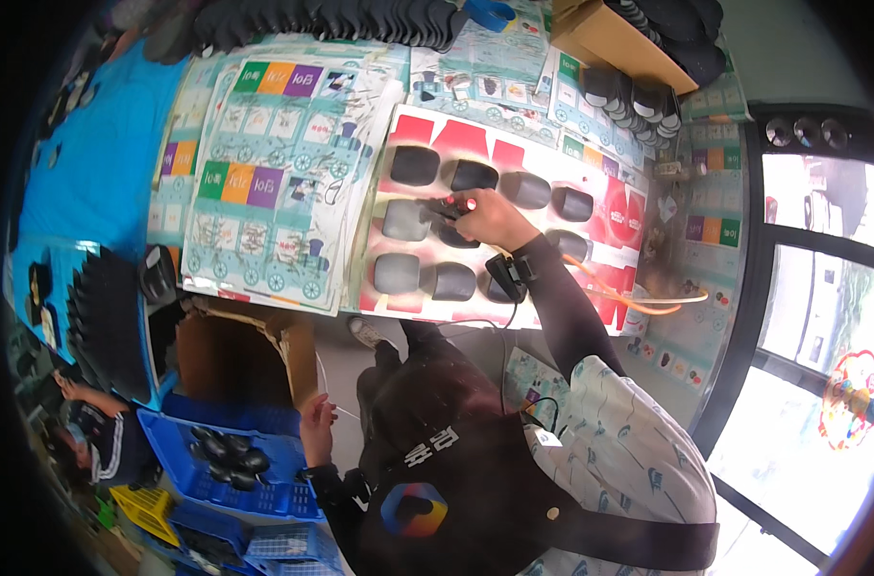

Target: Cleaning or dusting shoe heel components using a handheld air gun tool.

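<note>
Right hand (490,219) gripped a red-tipped tool (449,205) over dark pads (435,230) on the far red-white card (514,163). Left hand (315,429) hung half-curled near the blue crate (182,459), grip unclear. Risk: orange hose (639,302) snagging, smearing pads.

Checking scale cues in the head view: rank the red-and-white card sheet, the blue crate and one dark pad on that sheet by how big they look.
1. red-and-white card sheet, largest.
2. blue crate; nearer the camera, so its true size is unsure.
3. dark pad, smallest.
</note>
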### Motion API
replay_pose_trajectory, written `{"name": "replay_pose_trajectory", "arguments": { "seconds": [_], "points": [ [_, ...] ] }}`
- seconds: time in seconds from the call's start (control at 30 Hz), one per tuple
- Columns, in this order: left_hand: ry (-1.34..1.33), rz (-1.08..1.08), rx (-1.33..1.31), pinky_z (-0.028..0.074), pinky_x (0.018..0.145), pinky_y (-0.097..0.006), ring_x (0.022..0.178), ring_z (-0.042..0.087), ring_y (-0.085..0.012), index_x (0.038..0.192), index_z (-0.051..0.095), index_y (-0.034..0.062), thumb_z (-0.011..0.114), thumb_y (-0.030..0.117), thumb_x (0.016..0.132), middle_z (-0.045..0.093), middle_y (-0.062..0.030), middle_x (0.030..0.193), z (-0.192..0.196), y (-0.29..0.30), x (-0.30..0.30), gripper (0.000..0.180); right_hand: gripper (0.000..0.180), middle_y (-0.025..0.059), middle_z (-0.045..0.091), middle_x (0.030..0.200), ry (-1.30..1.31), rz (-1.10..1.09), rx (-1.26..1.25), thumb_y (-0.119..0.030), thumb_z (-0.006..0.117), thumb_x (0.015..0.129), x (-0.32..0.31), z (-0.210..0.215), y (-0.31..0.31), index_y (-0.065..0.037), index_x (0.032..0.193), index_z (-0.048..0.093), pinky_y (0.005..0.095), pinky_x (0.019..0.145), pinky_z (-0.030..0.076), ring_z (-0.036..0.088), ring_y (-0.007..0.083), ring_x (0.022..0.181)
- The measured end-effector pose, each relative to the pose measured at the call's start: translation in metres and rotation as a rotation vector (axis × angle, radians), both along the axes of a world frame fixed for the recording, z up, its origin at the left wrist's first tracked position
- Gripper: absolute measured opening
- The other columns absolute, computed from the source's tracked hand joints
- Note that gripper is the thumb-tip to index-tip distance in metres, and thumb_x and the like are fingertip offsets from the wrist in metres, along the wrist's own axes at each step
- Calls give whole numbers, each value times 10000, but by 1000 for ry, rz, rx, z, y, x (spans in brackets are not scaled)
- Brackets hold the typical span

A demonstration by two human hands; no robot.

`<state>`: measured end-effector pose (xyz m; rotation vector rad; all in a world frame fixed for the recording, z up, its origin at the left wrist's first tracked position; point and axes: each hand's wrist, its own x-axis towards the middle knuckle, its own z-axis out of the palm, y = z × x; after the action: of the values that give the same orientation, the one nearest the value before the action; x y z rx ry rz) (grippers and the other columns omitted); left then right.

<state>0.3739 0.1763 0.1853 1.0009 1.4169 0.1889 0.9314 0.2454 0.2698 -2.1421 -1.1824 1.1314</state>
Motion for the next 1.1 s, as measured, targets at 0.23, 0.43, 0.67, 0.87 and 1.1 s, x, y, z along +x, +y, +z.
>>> {"name": "replay_pose_trajectory", "arguments": {
  "seconds": [0.23,0.43,0.67,0.87,1.1],
  "points": [
    [17,-36,23,506,745,-251,811,656,-125,1269,661,24,615,155,1033,721,-70,975,12,14,21,273,332,274,696,893,-252,-39,258,-126,587,807,29,-3,28,-52,1094,736,509,820,540,675,451,879],
    [39,-50,31,515,734,-254,806,665,-125,1275,657,17,619,160,1033,722,-75,968,8,23,28,284,308,262,692,855,-272,-13,252,-125,576,826,34,-17,35,-69,1083,738,512,786,541,670,450,836],
    [-20,-15,27,525,741,-261,812,665,-132,1276,655,3,625,145,1026,724,-87,971,-2,24,22,289,271,253,686,852,-231,-41,299,-121,581,836,32,-19,38,-77,1052,738,513,744,529,657,458,817],
    [11,-41,24,509,765,-259,832,641,-117,1224,671,9,627,187,1026,701,-45,981,14,37,34,270,215,253,671,817,-279,-21,283,-118,583,838,31,-15,41,-54,990,721,515,727,523,649,459,801],
    [-11,-14,-6,505,759,-257,827,636,-114,1227,668,8,632,188,1024,696,-43,970,13,34,27,274,217,266,686,895,-248,-66,345,-100,612,854,26,-7,28,-42,1029,727,506,752,528,652,472,853]
  ]
}}
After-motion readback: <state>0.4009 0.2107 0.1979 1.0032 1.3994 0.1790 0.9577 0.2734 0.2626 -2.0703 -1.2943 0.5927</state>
